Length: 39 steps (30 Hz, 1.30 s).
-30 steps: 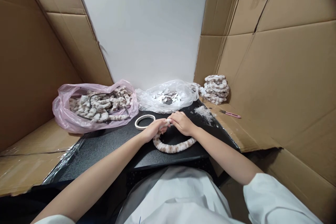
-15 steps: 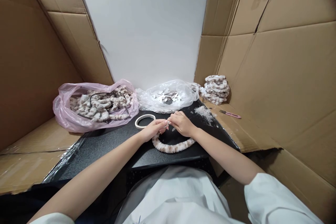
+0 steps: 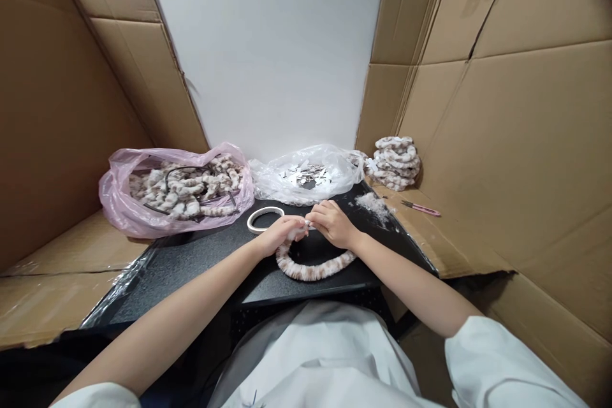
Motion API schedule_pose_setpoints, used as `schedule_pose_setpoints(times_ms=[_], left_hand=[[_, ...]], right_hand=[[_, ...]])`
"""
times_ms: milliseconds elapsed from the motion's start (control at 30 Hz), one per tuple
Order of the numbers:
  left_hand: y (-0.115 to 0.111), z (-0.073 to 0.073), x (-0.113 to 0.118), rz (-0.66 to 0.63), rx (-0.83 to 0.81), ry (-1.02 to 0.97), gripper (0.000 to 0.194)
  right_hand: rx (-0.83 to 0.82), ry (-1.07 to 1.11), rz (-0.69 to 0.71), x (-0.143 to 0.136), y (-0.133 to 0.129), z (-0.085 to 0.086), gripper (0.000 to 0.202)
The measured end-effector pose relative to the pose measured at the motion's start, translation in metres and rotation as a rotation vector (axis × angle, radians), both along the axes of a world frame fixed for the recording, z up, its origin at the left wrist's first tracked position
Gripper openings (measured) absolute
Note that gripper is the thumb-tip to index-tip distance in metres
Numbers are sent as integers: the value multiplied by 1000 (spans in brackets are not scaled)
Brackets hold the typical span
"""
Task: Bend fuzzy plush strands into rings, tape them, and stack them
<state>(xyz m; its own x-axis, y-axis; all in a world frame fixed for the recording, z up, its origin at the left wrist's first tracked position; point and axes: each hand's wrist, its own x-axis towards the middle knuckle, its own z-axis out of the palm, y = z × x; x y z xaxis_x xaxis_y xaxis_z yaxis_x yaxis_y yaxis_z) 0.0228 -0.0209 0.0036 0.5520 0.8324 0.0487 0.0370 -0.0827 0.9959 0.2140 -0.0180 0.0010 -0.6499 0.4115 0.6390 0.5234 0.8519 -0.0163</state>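
A curved furry band [image 3: 315,269], white with brown patches, lies on the black table in front of me. My left hand [image 3: 282,234] is closed around its left end, thumb on top. Close beside it, the pinched fingers of my right hand [image 3: 332,224] meet that end and grip a small white piece [image 3: 308,224], whose kind I cannot make out. The band's right end runs under my right hand and wrist, out of sight. Just behind my left hand lies a roll of white tape [image 3: 253,222].
A pink plastic bag [image 3: 119,220] of furry strips and dark bands stands at the left. A clear bag [image 3: 268,186] holds small white and metallic pieces. Stacked furry rings [image 3: 396,162], loose fluff [image 3: 373,205] and pink thread snips [image 3: 423,208] are at the right. Cardboard walls [image 3: 526,140] flank the table.
A small pale tip that showed below my right fingers is no longer visible. Both hands stay together at the band's end, and the fingers have shifted slightly.
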Motion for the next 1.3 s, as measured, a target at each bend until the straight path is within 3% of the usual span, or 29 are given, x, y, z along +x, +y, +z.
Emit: schedule_pose_setpoints(times_ms=[300, 567, 900, 1133, 1300], left_hand=[[3, -8, -4, -7, 180, 130, 39], [0, 3, 0, 64, 134, 26, 31], [2, -6, -4, 36, 227, 146, 37], [1, 1, -1, 40, 94, 8, 30], [6, -4, -2, 15, 41, -3, 24]], right_hand=[[19, -111, -13, 2, -2, 0, 33], [-36, -37, -25, -2, -2, -1, 32], [-13, -92, -31, 1, -3, -1, 35], [-32, -54, -49, -1, 2, -3, 30], [-1, -46, -26, -1, 1, -1, 36]])
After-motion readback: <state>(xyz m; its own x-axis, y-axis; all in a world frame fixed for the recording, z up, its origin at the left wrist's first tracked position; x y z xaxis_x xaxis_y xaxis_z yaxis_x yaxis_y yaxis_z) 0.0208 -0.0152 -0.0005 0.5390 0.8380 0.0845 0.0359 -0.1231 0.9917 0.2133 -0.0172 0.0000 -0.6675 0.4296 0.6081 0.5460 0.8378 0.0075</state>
